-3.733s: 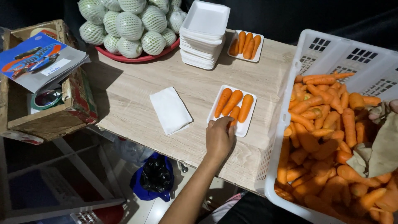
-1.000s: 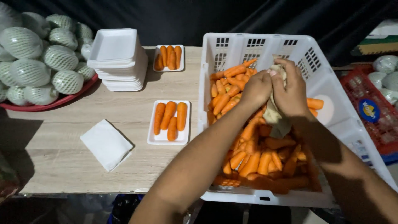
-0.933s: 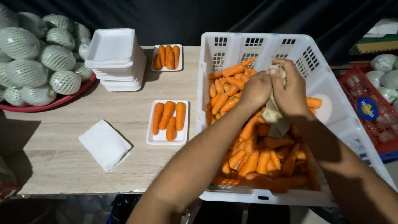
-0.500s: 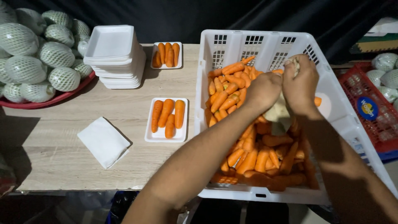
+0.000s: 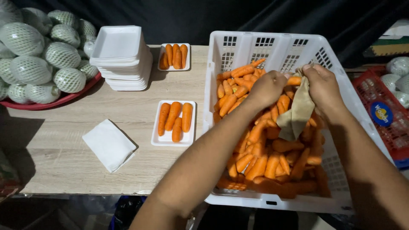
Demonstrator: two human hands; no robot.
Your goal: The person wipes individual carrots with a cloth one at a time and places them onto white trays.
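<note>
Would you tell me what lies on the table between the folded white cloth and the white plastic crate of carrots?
In the head view, a white foam tray with four carrots.

Bright overhead light on the table [image 5: 64, 162], black backdrop, soft shadow at left, sharp focus, slight edge distortion

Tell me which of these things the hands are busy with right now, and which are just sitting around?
In use:
left hand holding a carrot
right hand gripping a beige cloth
white crate of carrots

Lying about:
two filled foam trays
stack of empty trays
white folded cloth
netted fruit on a red tray
red crate
</note>
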